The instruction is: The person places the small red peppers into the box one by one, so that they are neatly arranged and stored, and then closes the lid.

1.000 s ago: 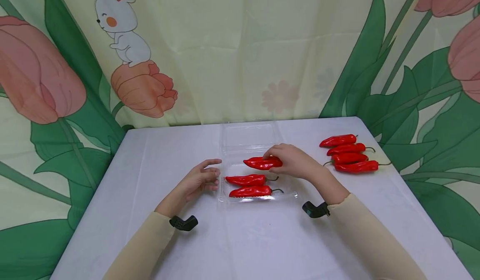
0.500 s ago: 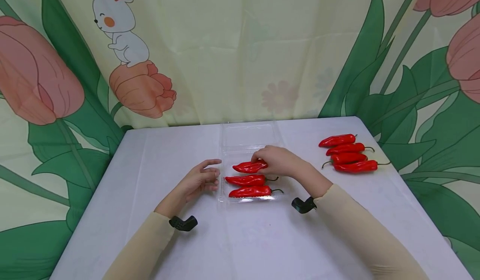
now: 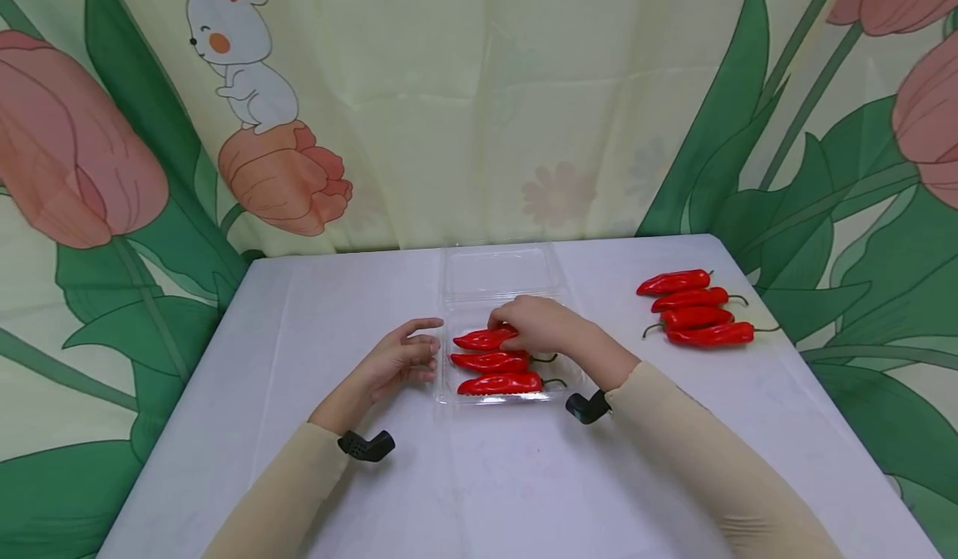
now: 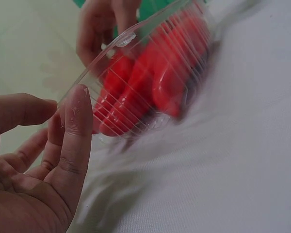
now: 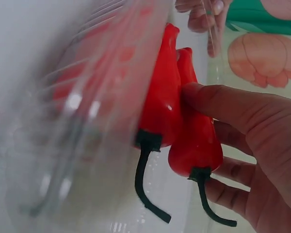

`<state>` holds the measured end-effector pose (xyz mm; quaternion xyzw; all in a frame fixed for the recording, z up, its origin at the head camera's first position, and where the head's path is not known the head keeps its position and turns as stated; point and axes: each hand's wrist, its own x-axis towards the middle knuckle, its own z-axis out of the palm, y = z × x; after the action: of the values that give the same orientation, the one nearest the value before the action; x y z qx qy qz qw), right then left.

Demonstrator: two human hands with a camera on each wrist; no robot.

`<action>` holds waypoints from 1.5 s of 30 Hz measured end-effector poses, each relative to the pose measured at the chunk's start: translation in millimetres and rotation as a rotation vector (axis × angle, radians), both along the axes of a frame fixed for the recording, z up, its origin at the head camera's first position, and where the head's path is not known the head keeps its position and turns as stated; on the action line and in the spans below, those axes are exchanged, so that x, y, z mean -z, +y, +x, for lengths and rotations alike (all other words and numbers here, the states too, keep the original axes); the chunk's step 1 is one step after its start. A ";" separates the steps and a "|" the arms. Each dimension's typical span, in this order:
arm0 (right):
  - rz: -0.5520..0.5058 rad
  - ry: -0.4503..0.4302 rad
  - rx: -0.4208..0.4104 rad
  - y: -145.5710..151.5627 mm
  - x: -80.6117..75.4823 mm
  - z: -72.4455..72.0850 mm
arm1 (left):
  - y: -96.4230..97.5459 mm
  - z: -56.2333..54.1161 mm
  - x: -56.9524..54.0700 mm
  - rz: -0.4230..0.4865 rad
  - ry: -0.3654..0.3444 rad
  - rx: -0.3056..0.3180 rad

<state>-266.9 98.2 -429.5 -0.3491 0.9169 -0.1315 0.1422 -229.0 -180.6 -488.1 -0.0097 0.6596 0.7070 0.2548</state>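
Note:
A clear plastic clamshell box point(image 3: 449, 396) lies with its lid point(image 3: 503, 269) raised back, away from the person. Two red chili peppers point(image 3: 500, 384) with dark green stems lie side by side in its near part. Behind them, my right hand point(image 3: 540, 326) grips a third red pepper point(image 3: 479, 340) inside the box. In the right wrist view the thumb presses that pepper point(image 5: 196, 148) from one side, with fingers behind it. My left hand point(image 3: 400, 359) stands at the box's left side, fingers loosely extended; in the left wrist view its fingertips point(image 4: 77, 109) meet the clear rim.
Several more red peppers point(image 3: 696, 318) lie in a group at the table's right. A white cloth covers the table point(image 3: 479, 484). Behind it hangs a printed curtain point(image 3: 464, 126) with tulips and a rabbit. Black devices point(image 3: 365, 446) sit at both wrists.
My right hand has carried its pepper leftward and slightly down into the box, behind the other two. My left hand has stayed at the box's left edge.

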 end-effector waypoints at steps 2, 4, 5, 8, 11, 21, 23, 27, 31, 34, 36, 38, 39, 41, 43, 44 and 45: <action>0.006 -0.014 -0.008 -1.3 -0.9 0.6 | 1.0 0.3 0.1 0.001 0.004 0.005; 0.012 -0.028 -0.011 -2.1 -1.1 1.1 | 1.9 0.5 0.2 0.003 0.004 0.005; 0.012 -0.033 -0.010 -2.4 -0.9 1.2 | 2.2 0.7 0.3 0.004 0.003 0.003; 0.009 -0.040 -0.002 -2.3 -0.2 1.3 | 2.8 1.4 0.4 0.000 0.001 -0.001; 0.003 -0.040 -0.004 -1.3 1.2 0.8 | 3.2 1.8 0.7 -0.002 0.000 -0.003; -0.004 -0.013 -0.025 1.1 -2.0 0.0 | 4.2 0.8 2.5 -0.003 -0.002 -0.003; -0.013 -0.008 -0.022 2.1 -5.0 0.0 | 4.4 1.3 2.0 -0.007 -0.003 -0.007; -0.035 0.004 -0.028 5.6 -10.6 0.2 | 3.9 1.7 1.1 -0.009 -0.004 -0.011; -0.056 0.019 -0.048 10.8 -16.2 0.7 | 2.1 0.8 2.1 -0.007 -0.005 -0.012; -0.066 0.031 -0.057 15.1 -20.4 1.1 | 1.1 0.0 2.9 -0.010 -0.005 -0.012; -0.062 0.045 -0.059 18.0 -22.6 1.4 | 0.6 -0.3 3.2 -0.015 -0.004 -0.013; -0.055 0.069 -0.067 21.1 -23.9 1.4 | 0.4 -0.3 3.1 -0.018 -0.005 -0.015; -0.051 0.076 -0.067 22.7 -24.5 1.8 | 0.3 -0.2 2.9 -0.020 -0.006 -0.016; -0.046 0.090 -0.067 26.2 -25.8 3.1 | 0.1 0.0 2.5 -0.023 -0.006 -0.016; -0.044 0.098 -0.063 30.1 -26.6 4.4 | 0.1 0.2 2.1 -0.025 -0.008 -0.014; -0.043 0.100 -0.060 32.1 -27.0 5.0 | 0.0 0.3 2.0 -0.026 -0.008 -0.015; -0.043 0.098 -0.054 34.1 -27.5 5.9 | -0.1 0.4 1.8 -0.028 -0.007 -0.016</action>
<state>-261.0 132.3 -402.0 -0.3827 0.9100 -0.1298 0.0931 -228.6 -180.7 -490.0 -0.0209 0.6684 0.6998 0.2511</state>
